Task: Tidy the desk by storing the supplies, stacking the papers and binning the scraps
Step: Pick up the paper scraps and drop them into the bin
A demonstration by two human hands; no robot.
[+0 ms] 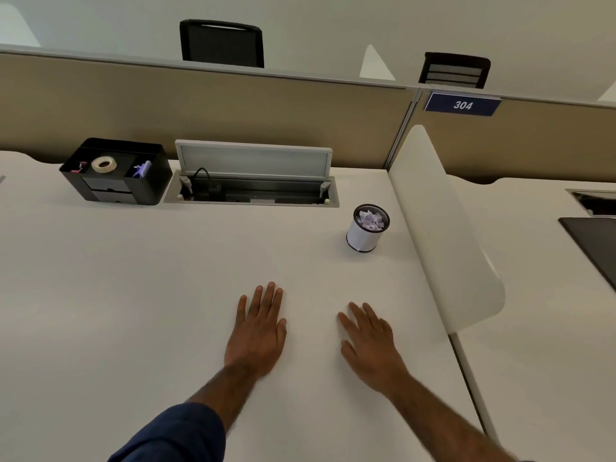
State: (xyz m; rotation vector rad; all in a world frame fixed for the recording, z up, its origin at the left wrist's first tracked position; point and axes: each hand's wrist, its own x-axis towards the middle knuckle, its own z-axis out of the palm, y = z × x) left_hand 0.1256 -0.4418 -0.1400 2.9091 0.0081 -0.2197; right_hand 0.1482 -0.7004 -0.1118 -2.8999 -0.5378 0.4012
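Head view: flat hands point(256, 331), bare desk point(133, 295).

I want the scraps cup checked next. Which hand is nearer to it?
Right. The right hand lies flat just below the cup; the left hand lies farther left.

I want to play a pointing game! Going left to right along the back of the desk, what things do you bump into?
Black organizer with the tape roll → open cable hatch → little mesh bin of paper scraps → white side divider.
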